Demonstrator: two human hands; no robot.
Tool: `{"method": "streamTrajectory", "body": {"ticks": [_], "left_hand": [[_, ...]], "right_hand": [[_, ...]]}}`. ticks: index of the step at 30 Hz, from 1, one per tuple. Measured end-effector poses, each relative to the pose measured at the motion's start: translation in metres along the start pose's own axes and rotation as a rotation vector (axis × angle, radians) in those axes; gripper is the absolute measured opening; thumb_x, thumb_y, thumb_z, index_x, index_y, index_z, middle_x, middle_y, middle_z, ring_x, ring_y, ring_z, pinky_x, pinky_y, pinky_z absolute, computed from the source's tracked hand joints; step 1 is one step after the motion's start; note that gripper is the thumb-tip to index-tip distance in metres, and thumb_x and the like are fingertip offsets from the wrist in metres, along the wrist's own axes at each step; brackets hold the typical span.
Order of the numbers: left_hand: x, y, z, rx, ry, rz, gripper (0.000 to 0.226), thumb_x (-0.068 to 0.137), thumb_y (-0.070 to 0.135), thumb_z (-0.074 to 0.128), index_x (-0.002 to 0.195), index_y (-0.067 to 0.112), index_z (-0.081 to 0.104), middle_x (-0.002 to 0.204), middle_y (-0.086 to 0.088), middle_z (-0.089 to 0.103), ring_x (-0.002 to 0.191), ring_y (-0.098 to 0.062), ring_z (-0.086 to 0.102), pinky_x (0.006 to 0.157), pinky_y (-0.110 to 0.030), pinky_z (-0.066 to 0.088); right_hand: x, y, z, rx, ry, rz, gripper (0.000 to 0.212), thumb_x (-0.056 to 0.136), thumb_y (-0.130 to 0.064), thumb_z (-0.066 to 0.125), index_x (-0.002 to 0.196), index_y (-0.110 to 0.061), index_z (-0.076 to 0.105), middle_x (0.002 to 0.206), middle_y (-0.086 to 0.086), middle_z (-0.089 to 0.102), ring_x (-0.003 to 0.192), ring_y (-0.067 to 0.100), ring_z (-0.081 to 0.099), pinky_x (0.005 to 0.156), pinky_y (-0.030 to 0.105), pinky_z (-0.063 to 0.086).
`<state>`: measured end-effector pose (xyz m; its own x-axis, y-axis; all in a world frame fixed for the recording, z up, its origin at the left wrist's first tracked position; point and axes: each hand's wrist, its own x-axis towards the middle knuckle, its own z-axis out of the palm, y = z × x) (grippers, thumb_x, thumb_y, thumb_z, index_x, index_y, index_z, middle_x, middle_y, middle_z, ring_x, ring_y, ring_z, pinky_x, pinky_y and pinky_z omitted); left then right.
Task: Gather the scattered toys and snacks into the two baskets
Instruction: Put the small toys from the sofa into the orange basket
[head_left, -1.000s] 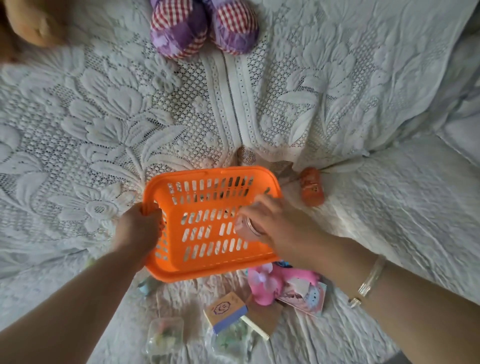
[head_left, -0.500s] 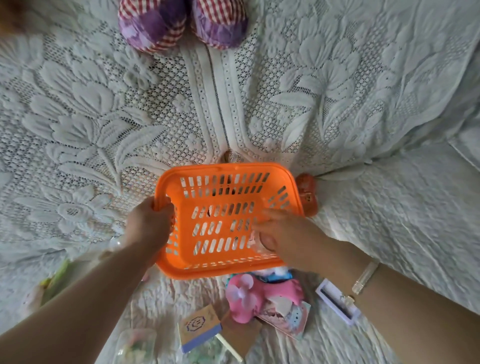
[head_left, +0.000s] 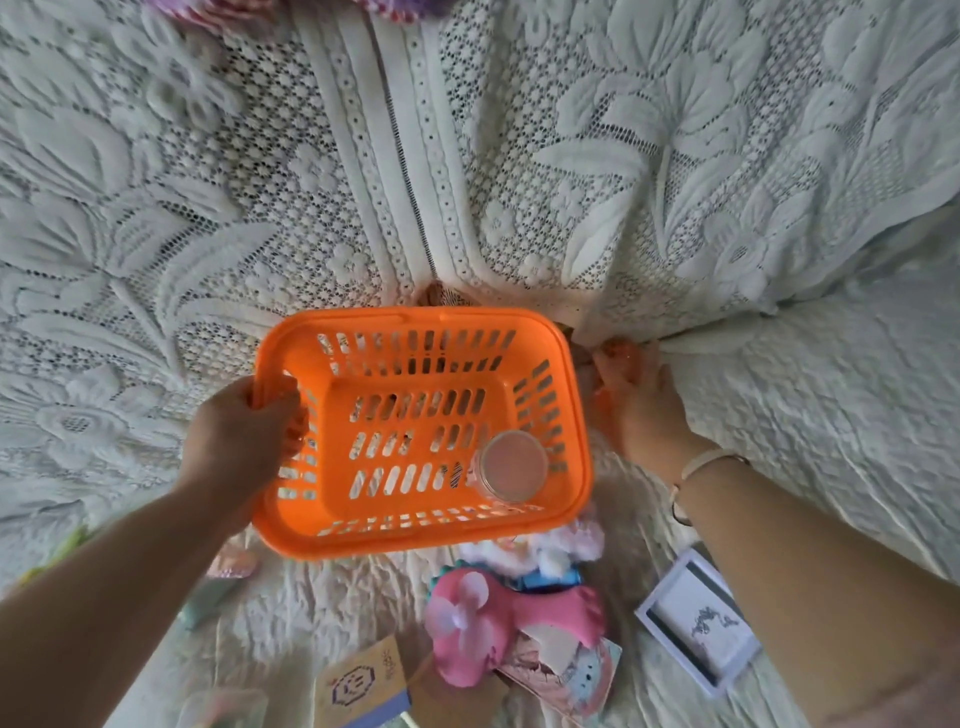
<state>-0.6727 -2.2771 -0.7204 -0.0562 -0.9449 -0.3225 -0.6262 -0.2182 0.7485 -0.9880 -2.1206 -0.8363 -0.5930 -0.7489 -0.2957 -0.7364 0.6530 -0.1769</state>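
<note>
My left hand (head_left: 241, 441) grips the left rim of an orange slotted basket (head_left: 332, 514) resting on the white lace cover. A small clear jar with a pinkish lid (head_left: 511, 466) lies in the basket's near right corner. My right hand (head_left: 636, 402) is just right of the basket, fingers curled around a small orange toy (head_left: 621, 358) at the fold of the cover; most of the toy is hidden. Below the basket lie a pink handheld fan toy (head_left: 485, 623), a fluffy white toy (head_left: 550, 545), a printed packet (head_left: 569, 673), a small tan-and-blue box (head_left: 363, 686) and a white-framed card (head_left: 698, 626).
The lace-covered cushion rises behind the basket, with a quilted white cover (head_left: 831, 415) to the right. A purple and red checked plush (head_left: 260, 8) peeks at the top edge. Blurred small packets (head_left: 223, 571) lie at the lower left under my left forearm.
My right hand has let go of the clear jar inside the basket and moved right to the orange toy. The view has shifted downwards.
</note>
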Motion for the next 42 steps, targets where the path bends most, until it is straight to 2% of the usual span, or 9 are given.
{"method": "streamTrajectory", "body": {"ticks": [5,9,18,23,27,29,31,35,42], "left_hand": [[0.005,-0.004,0.000,-0.020,0.005,0.000,0.013,0.097,0.022,0.062,0.087,0.016,0.067,0.085,-0.013,0.075,0.080,-0.036,0.070,0.081,-0.051,0.059],[0.005,-0.007,0.000,-0.038,0.003,0.004,0.012,0.097,0.019,0.062,0.087,0.014,0.067,0.086,-0.014,0.074,0.080,-0.035,0.069,0.077,-0.046,0.058],[-0.006,-0.002,-0.002,-0.043,0.007,0.011,0.012,0.097,0.019,0.063,0.086,0.019,0.065,0.086,-0.015,0.073,0.083,-0.039,0.070,0.083,-0.054,0.058],[-0.012,0.002,-0.010,-0.034,0.014,-0.008,0.012,0.096,0.021,0.063,0.085,0.020,0.067,0.085,-0.017,0.074,0.081,-0.039,0.070,0.086,-0.061,0.057],[-0.018,0.003,-0.016,-0.033,0.009,-0.007,0.013,0.097,0.019,0.062,0.084,0.017,0.066,0.085,-0.019,0.072,0.078,-0.036,0.067,0.086,-0.061,0.056],[-0.021,0.003,-0.021,-0.034,0.012,0.001,0.015,0.097,0.022,0.063,0.084,0.017,0.067,0.082,-0.018,0.072,0.076,-0.036,0.067,0.085,-0.062,0.056],[-0.025,0.004,-0.026,-0.039,0.015,-0.007,0.017,0.097,0.026,0.063,0.083,0.016,0.067,0.080,-0.017,0.072,0.074,-0.035,0.066,0.084,-0.061,0.057],[-0.031,0.006,-0.038,-0.062,0.014,-0.007,0.018,0.097,0.023,0.063,0.082,0.015,0.066,0.080,-0.019,0.071,0.069,-0.031,0.064,0.080,-0.058,0.056],[-0.037,0.004,-0.068,-0.077,0.032,0.013,0.019,0.096,0.024,0.063,0.081,0.013,0.067,0.079,-0.019,0.072,0.066,-0.030,0.063,0.078,-0.058,0.057]], "right_hand": [[0.020,-0.004,0.009,0.082,-0.081,0.094,0.059,0.098,-0.037,0.035,0.151,-0.042,0.008,0.158,0.020,-0.008,0.143,0.046,-0.002,0.116,0.051,0.013],[0.014,-0.002,0.018,0.116,-0.052,0.108,0.044,0.099,-0.024,0.039,0.143,-0.027,0.035,0.137,0.024,0.040,0.119,0.046,0.044,0.097,0.048,0.040],[-0.015,0.002,0.016,0.328,0.112,0.123,0.051,0.090,-0.019,0.057,0.138,-0.029,0.039,0.127,0.025,0.041,0.102,0.045,0.052,0.087,0.042,0.046],[-0.028,0.003,-0.008,0.880,0.218,0.236,0.080,0.077,-0.007,0.068,0.141,-0.033,0.027,0.124,0.012,0.054,0.092,0.022,0.065,0.080,0.041,0.057],[-0.040,-0.005,-0.052,1.365,0.232,0.365,0.115,0.065,0.016,0.071,0.150,-0.029,0.009,0.119,0.005,0.050,0.092,0.016,0.061,0.054,0.025,0.056],[-0.046,-0.012,-0.075,1.492,0.253,0.334,0.124,0.051,0.016,0.076,0.148,-0.031,0.015,0.121,0.009,0.055,0.096,0.023,0.064,0.066,0.041,0.060],[-0.053,-0.022,-0.099,1.584,0.273,0.242,0.111,0.045,0.016,0.074,0.139,-0.027,0.031,0.121,0.012,0.060,0.105,0.033,0.063,0.078,0.060,0.053],[-0.071,-0.058,-0.141,1.834,0.157,-0.026,0.094,0.052,0.015,0.077,0.133,-0.013,0.038,0.117,0.016,0.062,0.106,0.034,0.064,0.080,0.055,0.054],[-0.105,-0.140,-0.136,1.239,0.246,-0.228,0.078,0.050,-0.027,0.085,0.111,-0.035,0.037,0.106,0.003,0.065,0.093,0.023,0.067,0.087,0.041,0.053]]}}
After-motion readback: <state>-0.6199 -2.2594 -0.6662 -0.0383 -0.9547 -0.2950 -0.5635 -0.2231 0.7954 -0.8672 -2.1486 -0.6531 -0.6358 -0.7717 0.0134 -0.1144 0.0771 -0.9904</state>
